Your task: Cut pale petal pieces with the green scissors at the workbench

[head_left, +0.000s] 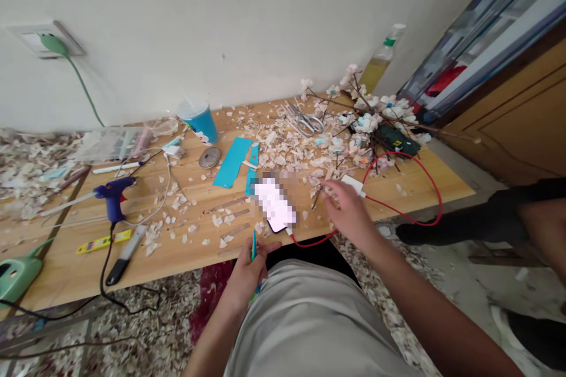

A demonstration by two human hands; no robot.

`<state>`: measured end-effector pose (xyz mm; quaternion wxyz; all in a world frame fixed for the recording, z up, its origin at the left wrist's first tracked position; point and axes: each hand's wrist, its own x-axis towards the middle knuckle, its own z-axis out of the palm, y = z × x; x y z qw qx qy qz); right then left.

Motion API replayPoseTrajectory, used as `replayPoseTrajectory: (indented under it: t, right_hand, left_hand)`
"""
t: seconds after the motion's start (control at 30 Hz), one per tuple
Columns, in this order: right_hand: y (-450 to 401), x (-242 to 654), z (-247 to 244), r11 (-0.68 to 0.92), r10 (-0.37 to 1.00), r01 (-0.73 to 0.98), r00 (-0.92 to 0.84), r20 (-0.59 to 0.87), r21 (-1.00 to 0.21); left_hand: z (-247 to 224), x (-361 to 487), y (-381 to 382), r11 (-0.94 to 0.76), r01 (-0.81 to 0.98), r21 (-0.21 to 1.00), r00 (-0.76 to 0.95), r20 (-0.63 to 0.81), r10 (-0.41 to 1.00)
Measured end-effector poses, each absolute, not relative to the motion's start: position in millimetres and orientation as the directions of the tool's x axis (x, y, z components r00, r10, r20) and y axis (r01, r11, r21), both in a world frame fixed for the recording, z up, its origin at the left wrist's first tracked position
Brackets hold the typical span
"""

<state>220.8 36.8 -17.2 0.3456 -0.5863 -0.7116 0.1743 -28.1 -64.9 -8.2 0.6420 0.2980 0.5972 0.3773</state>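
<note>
My left hand [253, 265] is closed around a slim teal-green stick-like tool [254, 245], held upright at the table's front edge; its kind is not clear. My right hand [347, 206] is over the table with fingers bent, its fingertips at a short dark twig [316, 195]. Between my hands lies a phone [276, 225] with a lit, blurred screen and a red charging cable [309, 244]. The cable loops to a white block [354, 185] beside my right hand. Blue sheet pieces [233, 162] lie behind the phone, among pale petal-like scraps [283, 147].
Branches with white flowers [367, 122], a dark green bundle [395, 140], scissors [309, 123] and a bottle [378, 65] are at the back right. A blue cup [201, 123], glue gun [112, 195], yellow packet [105, 241] and box cutter [127, 254] stand left. Another person's leg [460, 215] is right.
</note>
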Motion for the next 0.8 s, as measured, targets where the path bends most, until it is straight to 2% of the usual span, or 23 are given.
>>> replayPoseTrajectory:
  t: [0.1,0.2,0.27,0.4,0.53,0.6,0.63,0.7,0.8]
  right_hand:
    - [51.6,269.4,-28.6,0.044,0.970,0.920,0.054,0.238,-0.390]
    - [67.3,294.2,-48.6,-0.014,0.989,0.969,0.050,0.141,-0.249]
    - [72.6,299.6,-55.6,0.022,0.989,0.976,0.010,0.146,-0.217]
    - [65.0,307.2,-39.5,0.061,0.974,0.964,-0.001,0.226,-0.259]
    - [55.9,326.9,-6.3,0.010,0.938,0.978,0.063,0.342,-0.206]
    - [63.2,336.6,6.0,0.006,0.906,0.986,0.066,0.418,-0.169]
    - [70.2,339.8,11.3,0.011,0.887,0.986,0.067,0.458,-0.167]
    - [88.5,341.5,23.4,0.025,0.845,0.983,0.077,0.529,-0.183]
    - [110.9,332.5,54.2,0.051,0.791,0.982,0.072,0.608,-0.184]
  left_hand:
    - [-4.1,-33.1,-62.4,0.529,-0.104,0.842,0.049,-0.527,0.848]
    - [1.8,-38.3,-63.5,0.472,-0.016,0.882,0.058,-0.470,0.881]
    - [4.9,-41.4,-66.9,0.404,0.054,0.913,0.070,-0.407,0.911]
    - [10.0,-52.7,-75.2,0.287,0.160,0.945,0.079,-0.302,0.950]
    - [15.1,-78.8,-63.2,0.236,0.130,0.963,-0.126,-0.220,0.967]
    - [16.4,-94.1,-43.8,0.175,0.237,0.956,-0.233,-0.119,0.965]
    - [16.6,-100.5,-31.6,0.137,0.370,0.919,-0.277,-0.031,0.960]
    - [15.9,-108.2,-5.3,0.087,0.707,0.702,-0.277,0.162,0.947]
    - [11.0,-107.3,28.9,0.031,0.851,0.524,-0.207,0.282,0.937]
